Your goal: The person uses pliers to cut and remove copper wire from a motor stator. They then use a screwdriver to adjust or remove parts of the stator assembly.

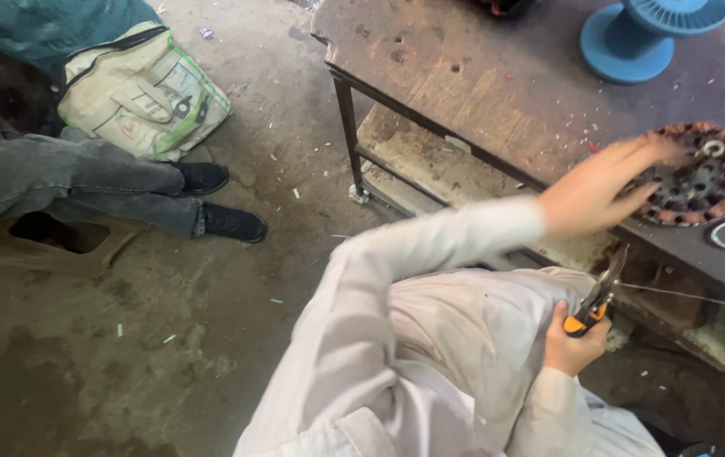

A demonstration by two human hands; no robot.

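Worn metal workbench (464, 80) on concrete floor, blue spool (646, 34) at rear. Motor stator (705, 173) w/ copper windings lies at bench edge, touched by blurred left hand (599, 190), fingers extended. Orange-handled pliers (595, 300) gripped in right hand (574, 338) below; thin wire (701, 296) alongside.

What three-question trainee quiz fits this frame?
1. True or false: the left hand reaches to the round copper-wound stator on the workbench.
2. The right hand grips: A) a hammer, B) orange-handled pliers, C) a brush.
3. What blue thing stands at the bench's far end?

Key: 1 true; 2 B; 3 a blue spool.
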